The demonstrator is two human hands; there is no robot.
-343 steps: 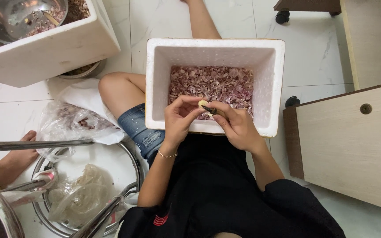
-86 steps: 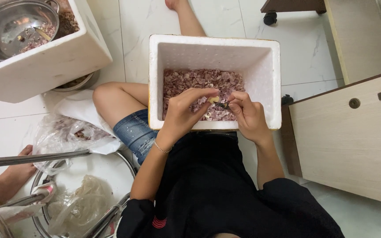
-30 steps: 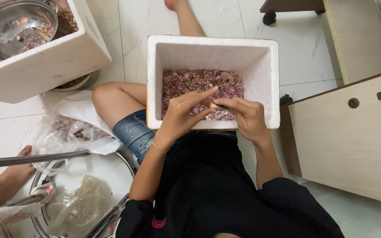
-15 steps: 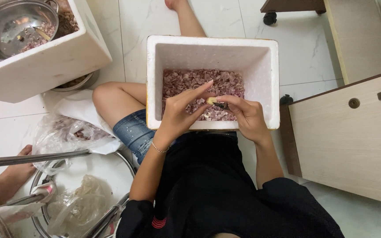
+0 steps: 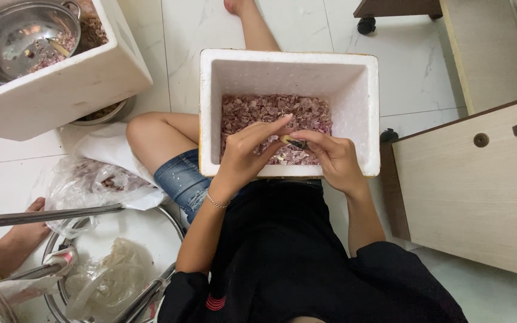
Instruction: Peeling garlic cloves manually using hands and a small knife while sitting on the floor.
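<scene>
A white foam box [image 5: 372, 107] stands between my legs, its bottom covered in purple-pink peelings [image 5: 252, 110]. Both hands meet over its near edge. My left hand [image 5: 243, 157] pinches a small pale clove [image 5: 286, 139] with thumb and stretched fingers. My right hand [image 5: 333, 160] grips a small dark blade [image 5: 298, 144] whose tip touches the clove. A thin bracelet sits on my left wrist.
A second foam box [image 5: 73, 78] at far left holds a steel colander [image 5: 16, 36] with peelings. Plastic bags [image 5: 88, 182] lie by my left knee, beside a steel stool frame [image 5: 61, 239]. Another person's foot [image 5: 22, 236] rests at left. A wooden cabinet [image 5: 480, 185] stands at right.
My hands have stayed over the box's near edge. The left fingers have shifted slightly on the clove. Nothing else has moved.
</scene>
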